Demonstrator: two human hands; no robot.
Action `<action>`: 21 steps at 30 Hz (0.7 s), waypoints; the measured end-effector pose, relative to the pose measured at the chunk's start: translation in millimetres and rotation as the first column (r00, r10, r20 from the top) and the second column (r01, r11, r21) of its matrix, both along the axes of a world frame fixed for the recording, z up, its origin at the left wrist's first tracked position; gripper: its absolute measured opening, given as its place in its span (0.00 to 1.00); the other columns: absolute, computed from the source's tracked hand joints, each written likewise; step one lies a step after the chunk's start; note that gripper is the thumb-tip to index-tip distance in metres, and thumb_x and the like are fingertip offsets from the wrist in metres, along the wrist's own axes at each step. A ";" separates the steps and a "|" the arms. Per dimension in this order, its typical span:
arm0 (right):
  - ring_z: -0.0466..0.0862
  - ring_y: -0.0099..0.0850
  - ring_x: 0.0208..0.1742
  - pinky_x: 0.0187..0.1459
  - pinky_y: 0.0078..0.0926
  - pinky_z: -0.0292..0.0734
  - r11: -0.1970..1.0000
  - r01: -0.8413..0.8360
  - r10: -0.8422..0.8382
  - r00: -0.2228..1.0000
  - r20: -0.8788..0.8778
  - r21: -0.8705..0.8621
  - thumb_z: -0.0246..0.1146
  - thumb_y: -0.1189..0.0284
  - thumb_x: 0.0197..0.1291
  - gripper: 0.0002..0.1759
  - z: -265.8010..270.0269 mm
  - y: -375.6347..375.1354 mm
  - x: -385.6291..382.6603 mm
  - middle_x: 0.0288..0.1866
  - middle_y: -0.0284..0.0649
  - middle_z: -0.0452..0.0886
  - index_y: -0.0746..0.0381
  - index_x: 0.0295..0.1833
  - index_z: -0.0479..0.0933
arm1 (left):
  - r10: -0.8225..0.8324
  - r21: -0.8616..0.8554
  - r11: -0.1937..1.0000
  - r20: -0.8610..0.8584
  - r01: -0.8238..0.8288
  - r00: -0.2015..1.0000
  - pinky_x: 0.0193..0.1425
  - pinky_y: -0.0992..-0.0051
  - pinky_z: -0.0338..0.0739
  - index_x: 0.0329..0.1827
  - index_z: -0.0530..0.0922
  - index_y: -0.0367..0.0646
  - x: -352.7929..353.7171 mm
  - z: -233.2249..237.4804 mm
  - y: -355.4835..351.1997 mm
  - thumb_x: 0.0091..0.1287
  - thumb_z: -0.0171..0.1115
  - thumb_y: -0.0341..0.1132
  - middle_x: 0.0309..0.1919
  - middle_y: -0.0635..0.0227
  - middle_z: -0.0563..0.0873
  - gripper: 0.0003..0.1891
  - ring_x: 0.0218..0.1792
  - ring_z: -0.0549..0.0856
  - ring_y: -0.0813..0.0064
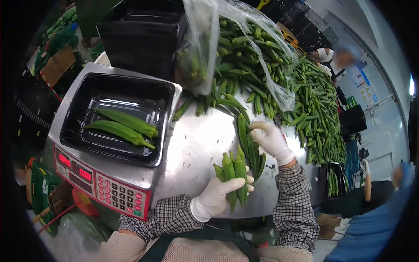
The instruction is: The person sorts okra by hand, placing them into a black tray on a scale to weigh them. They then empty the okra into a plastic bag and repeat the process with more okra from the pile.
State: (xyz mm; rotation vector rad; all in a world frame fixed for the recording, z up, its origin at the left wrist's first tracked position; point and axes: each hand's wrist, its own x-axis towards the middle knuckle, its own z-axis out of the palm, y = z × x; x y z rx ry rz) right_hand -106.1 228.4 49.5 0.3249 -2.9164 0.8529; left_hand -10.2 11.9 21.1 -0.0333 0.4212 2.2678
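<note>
Left hand (216,196): gloved, fingers clasped round an okra bunch (235,172), thick ends up, over the table (196,144) edge.
Right hand (270,139): gloved, fingertips pinching loose pods (249,146) lying on the table.
Tray (162,94): on the scale (113,192), two okra (122,124) inside.
Care: probably best to keep the ends level and grip lightly, so pods neither bruise nor slip.

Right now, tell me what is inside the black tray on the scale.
Two okra pods lie side by side in the black tray; the floor under them is hidden.
</note>
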 end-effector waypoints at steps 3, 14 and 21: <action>0.81 0.31 0.33 0.38 0.24 0.75 0.926 0.305 -0.282 0.951 0.126 -0.225 0.58 0.72 0.56 0.10 13.0 21.4 19.2 0.31 0.44 0.82 0.66 0.40 0.80 | 0.007 -0.020 1.000 0.010 -0.007 1.000 0.49 0.71 0.78 0.57 0.67 0.38 0.0 -0.5 1.2 0.62 0.59 0.30 0.43 0.61 0.80 0.20 0.42 0.82 0.69; 0.82 0.42 0.35 0.38 0.33 0.76 0.894 0.215 -0.234 0.972 0.002 0.394 0.64 0.65 0.51 0.16 -10.8 -33.7 17.3 0.32 0.51 0.80 0.69 0.37 0.78 | 0.107 -0.073 0.991 -0.022 -0.109 0.994 0.48 0.70 0.80 0.57 0.68 0.36 -4.4 -2.9 3.7 0.61 0.61 0.29 0.42 0.58 0.81 0.22 0.42 0.83 0.66; 0.73 0.20 0.23 0.31 0.16 0.70 0.539 0.374 0.106 0.859 0.501 -0.755 0.55 0.69 0.61 0.16 19.1 1.2 43.6 0.33 0.37 0.80 0.70 0.48 0.75 | 0.087 -0.033 0.995 -0.060 -0.089 0.994 0.49 0.71 0.78 0.56 0.68 0.37 -3.7 -1.2 3.9 0.62 0.60 0.31 0.44 0.60 0.81 0.20 0.44 0.82 0.68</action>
